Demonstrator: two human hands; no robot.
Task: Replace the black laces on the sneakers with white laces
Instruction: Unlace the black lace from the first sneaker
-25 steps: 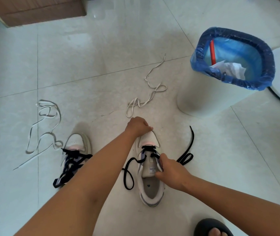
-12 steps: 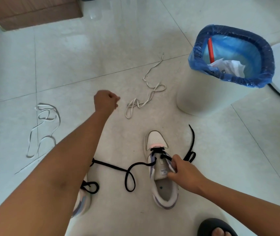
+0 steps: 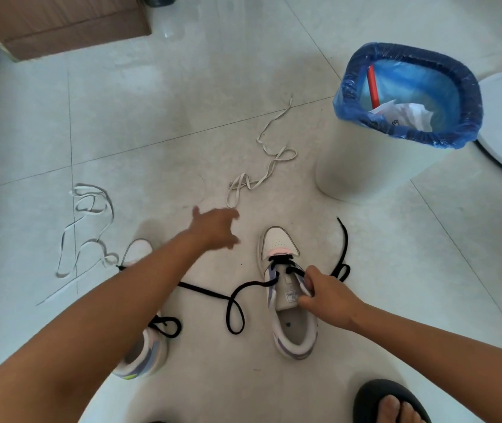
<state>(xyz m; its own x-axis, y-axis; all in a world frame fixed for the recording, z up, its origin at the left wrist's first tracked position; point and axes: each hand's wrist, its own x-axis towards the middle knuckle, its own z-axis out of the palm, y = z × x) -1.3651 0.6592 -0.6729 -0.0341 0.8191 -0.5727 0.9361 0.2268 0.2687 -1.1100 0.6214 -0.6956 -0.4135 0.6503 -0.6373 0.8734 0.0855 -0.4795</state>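
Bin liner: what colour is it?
Blue; the bin liner shows clearly in the head view.

Legible text: none.

Item 1: small white rectangular label on the tongue of the white and lilac sneaker, lower centre of the frame. Dark print, several short lines, too small and blurred to read.

Item 2: crumpled white paper inside the white waste bin with blue plastic liner, upper right of the frame. A few small dark marks near its lower edge, not decipherable.
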